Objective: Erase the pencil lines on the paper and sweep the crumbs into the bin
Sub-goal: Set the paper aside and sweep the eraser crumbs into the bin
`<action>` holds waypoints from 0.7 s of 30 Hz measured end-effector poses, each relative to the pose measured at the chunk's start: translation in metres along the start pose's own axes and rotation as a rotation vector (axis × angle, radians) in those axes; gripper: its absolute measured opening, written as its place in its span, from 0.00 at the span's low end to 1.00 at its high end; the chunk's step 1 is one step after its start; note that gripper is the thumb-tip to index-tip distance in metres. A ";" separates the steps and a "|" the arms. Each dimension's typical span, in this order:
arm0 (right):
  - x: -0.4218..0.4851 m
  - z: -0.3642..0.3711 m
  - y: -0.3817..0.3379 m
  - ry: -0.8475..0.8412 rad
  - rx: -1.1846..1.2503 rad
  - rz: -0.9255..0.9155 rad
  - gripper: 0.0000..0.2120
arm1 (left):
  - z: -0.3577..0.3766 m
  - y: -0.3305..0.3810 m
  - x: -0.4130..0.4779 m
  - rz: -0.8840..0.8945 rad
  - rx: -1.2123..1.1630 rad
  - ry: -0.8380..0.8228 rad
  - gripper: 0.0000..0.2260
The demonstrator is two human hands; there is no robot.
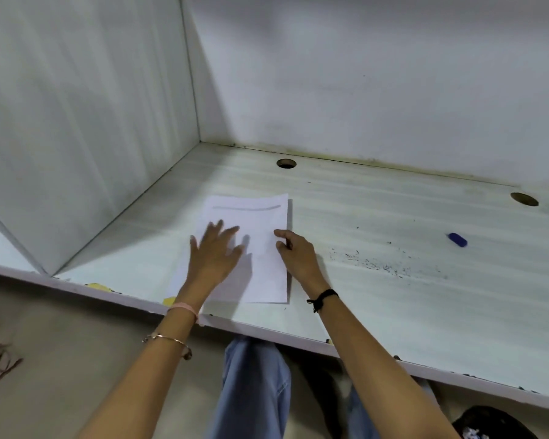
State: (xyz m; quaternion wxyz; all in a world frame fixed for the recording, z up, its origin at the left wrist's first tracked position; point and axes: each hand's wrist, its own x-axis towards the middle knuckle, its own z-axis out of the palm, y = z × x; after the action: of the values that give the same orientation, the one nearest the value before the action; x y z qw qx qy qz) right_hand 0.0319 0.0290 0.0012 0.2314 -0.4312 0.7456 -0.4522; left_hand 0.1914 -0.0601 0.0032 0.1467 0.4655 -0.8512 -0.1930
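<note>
While the paper (254, 248) is lying flat near the front edge of the bench (393, 305), one grey pencil line (247, 208) is showing across the far end of the paper. On the paper's left half the left hand (214, 251) is pressing down flat, its fingers (232, 231) spreading wide and gripping nothing. At the paper's right edge the right hand (295, 253) is resting with fingers (281, 233) curling loosely inward; whether they are pinching the sheet I cannot tell. To the right of the paper, dark crumbs (374, 264) are lying scattered over the bench. Farther right of the paper, well apart from it, a blue eraser (458, 239) is lying on the bench. Beyond the paper, two round holes (286, 163) are opening through the bench near the back wall.
</note>
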 end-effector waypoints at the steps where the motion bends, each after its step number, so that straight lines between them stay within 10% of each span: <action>1: -0.001 0.002 0.001 -0.011 -0.039 -0.024 0.18 | 0.007 0.004 -0.002 0.033 0.026 -0.079 0.22; 21: -0.004 -0.015 0.030 0.087 -0.286 -0.195 0.13 | 0.032 0.007 -0.014 0.037 0.057 -0.039 0.19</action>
State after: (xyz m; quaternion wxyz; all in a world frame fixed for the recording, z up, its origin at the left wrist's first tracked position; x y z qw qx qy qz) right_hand 0.0095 0.0460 -0.0179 0.0902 -0.5102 0.7663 -0.3800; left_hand 0.1796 -0.0390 -0.0224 0.1204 0.4497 -0.8676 -0.1747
